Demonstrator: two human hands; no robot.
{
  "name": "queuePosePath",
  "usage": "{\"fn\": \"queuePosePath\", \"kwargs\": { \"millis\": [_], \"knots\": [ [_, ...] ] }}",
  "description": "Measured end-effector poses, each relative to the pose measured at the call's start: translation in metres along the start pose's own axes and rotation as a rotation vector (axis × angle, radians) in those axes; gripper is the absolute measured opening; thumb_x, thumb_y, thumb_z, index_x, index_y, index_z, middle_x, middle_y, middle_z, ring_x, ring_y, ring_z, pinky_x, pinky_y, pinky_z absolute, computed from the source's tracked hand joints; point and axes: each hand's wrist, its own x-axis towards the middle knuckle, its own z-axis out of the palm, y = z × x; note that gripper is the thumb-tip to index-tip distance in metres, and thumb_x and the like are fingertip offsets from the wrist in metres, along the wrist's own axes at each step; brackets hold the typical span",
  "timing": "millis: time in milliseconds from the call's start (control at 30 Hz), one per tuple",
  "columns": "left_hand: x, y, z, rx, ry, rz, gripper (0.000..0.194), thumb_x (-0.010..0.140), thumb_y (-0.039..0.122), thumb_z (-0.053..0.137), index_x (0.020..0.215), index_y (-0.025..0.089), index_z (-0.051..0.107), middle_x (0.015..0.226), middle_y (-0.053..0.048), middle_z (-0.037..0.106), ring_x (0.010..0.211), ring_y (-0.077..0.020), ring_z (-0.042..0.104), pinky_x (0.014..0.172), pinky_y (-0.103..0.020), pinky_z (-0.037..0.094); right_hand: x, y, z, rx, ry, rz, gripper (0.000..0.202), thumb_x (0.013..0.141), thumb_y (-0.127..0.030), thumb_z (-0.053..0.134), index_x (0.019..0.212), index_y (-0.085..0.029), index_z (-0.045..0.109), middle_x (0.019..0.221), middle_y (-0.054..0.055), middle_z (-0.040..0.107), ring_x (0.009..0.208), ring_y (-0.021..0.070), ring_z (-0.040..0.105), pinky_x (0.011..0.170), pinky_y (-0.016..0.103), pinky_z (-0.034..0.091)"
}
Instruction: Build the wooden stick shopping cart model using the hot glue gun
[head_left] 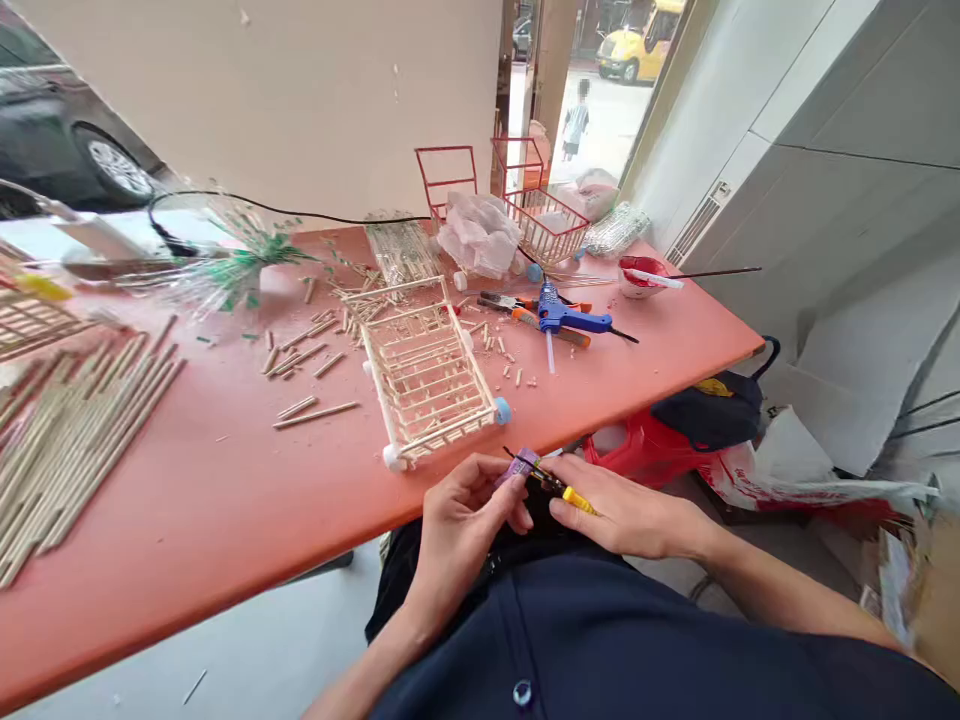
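A purple piece (pixel 519 466) is pinched between the left hand's (pixel 469 515) fingers, just beside the table (pixel 247 510); a yellow-handled tool (pixel 580 500) is clamped in the right hand's (pixel 626 505). Should the tool slip, the nearby left fingertips could be nicked.

Our left hand (pixel 469 515) is covering part of the purple piece (pixel 519 467), whose printing is looking too small to read. Our right hand (pixel 626 508) is hiding some of the yellow handle (pixel 579 500). The left edge is cutting off the dark car (pixel 71 130), a stick frame (pixel 34 322) and the stick pile (pixel 90 440); the top edge is cropping the yellow vehicle (pixel 637 45).
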Motion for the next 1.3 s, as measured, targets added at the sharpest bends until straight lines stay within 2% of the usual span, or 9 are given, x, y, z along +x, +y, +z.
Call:
{"fn": "queuePosePath", "kwargs": {
  "millis": [100, 200, 300, 400, 600, 800, 867, 1033, 1300],
  "knots": [
    [0.002, 0.0, -0.001, 0.014, -0.007, 0.002, 0.041, 0.088, 0.052, 0.092, 0.086, 0.014, 0.075, 0.061, -0.001, 0.073, 0.05, -0.0133, 0.069, 0.053, -0.023, 0.06, 0.0, 0.003, 0.003, -0.016, 0.021, -0.017, 0.055, 0.11, -0.059, 0.039, 0.146, -0.019, 0.052, 0.151, 0.02, 0.059, 0.14, 0.0364, 0.057, 0.123, 0.061, 0.041],
    [0.003, 0.002, -0.003, 0.027, -0.014, 0.001, 0.043, 0.088, 0.054, 0.092, 0.086, 0.014, 0.076, 0.061, -0.001, 0.073, 0.049, -0.0136, 0.068, 0.053, -0.024, 0.06, 0.002, 0.008, 0.008, 0.0, 0.063, -0.056, 0.053, 0.11, -0.065, 0.037, 0.13, -0.02, 0.057, 0.128, 0.015, 0.067, 0.113, 0.0298, 0.063, 0.104, 0.049, 0.05],
    [0.003, 0.003, -0.003, 0.036, -0.012, -0.011, 0.044, 0.087, 0.055, 0.092, 0.087, 0.014, 0.076, 0.062, -0.001, 0.073, 0.048, -0.0135, 0.067, 0.053, -0.025, 0.06, 0.006, 0.013, 0.015, 0.037, 0.122, -0.077, 0.062, 0.108, -0.078, 0.035, 0.114, -0.02, 0.057, 0.101, 0.007, 0.063, 0.084, 0.0211, 0.055, 0.081, 0.038, 0.046],
    [0.003, 0.003, -0.004, 0.039, -0.002, -0.016, 0.044, 0.086, 0.056, 0.092, 0.087, 0.014, 0.076, 0.063, -0.001, 0.072, 0.048, -0.0132, 0.066, 0.052, -0.025, 0.059, 0.01, 0.015, 0.019, 0.061, 0.152, -0.092, 0.07, 0.104, -0.087, 0.033, 0.106, -0.02, 0.056, 0.089, 0.003, 0.058, 0.074, 0.0175, 0.047, 0.073, 0.034, 0.04],
    [0.003, 0.004, -0.005, 0.031, -0.006, -0.035, 0.045, 0.085, 0.056, 0.093, 0.086, 0.014, 0.076, 0.063, 0.0, 0.07, 0.046, -0.0108, 0.062, 0.05, -0.023, 0.055, 0.01, 0.01, 0.015, 0.019, 0.189, -0.088, 0.072, 0.103, -0.088, 0.035, 0.105, -0.02, 0.057, 0.091, 0.004, 0.06, 0.075, 0.0178, 0.049, 0.073, 0.033, 0.039],
    [0.001, 0.002, -0.011, -0.012, -0.029, -0.072, 0.042, 0.089, 0.053, 0.091, 0.086, 0.015, 0.076, 0.069, 0.0, 0.072, 0.045, -0.0078, 0.059, 0.05, -0.022, 0.052, 0.004, 0.002, -0.002, 0.173, -0.029, -0.137, 0.068, 0.108, -0.083, 0.039, 0.126, -0.02, 0.061, 0.103, 0.005, 0.068, 0.09, 0.0202, 0.062, 0.086, 0.034, 0.05],
    [0.001, 0.0, -0.012, -0.03, -0.03, -0.071, 0.041, 0.09, 0.052, 0.091, 0.085, 0.015, 0.076, 0.07, 0.0, 0.073, 0.046, -0.0078, 0.06, 0.053, -0.022, 0.053, 0.003, 0.0, -0.005, 0.189, -0.055, -0.137, 0.069, 0.108, -0.082, 0.039, 0.129, -0.02, 0.061, 0.108, 0.007, 0.07, 0.094, 0.0211, 0.063, 0.088, 0.035, 0.051],
    [0.002, -0.002, -0.008, -0.033, 0.022, -0.034, 0.042, 0.089, 0.053, 0.091, 0.085, 0.015, 0.074, 0.069, 0.0, 0.071, 0.048, -0.0095, 0.061, 0.053, -0.022, 0.053, 0.005, -0.003, 0.0, 0.076, 0.077, -0.1, 0.059, 0.11, -0.072, 0.043, 0.128, -0.019, 0.06, 0.119, 0.011, 0.068, 0.101, 0.0244, 0.062, 0.092, 0.039, 0.048],
    [0.003, -0.007, -0.011, 0.103, -0.005, -0.007, 0.046, 0.093, 0.058, 0.085, 0.088, 0.014, 0.074, 0.066, 0.002, 0.06, 0.05, -0.0074, 0.048, 0.05, -0.021, 0.037, 0.01, 0.0, 0.013, -0.054, 0.242, -0.07, 0.029, 0.103, -0.051, 0.055, 0.103, -0.023, 0.051, 0.093, 0.005, 0.062, 0.076, 0.0187, 0.05, 0.073, 0.031, 0.037]
  ]
}}
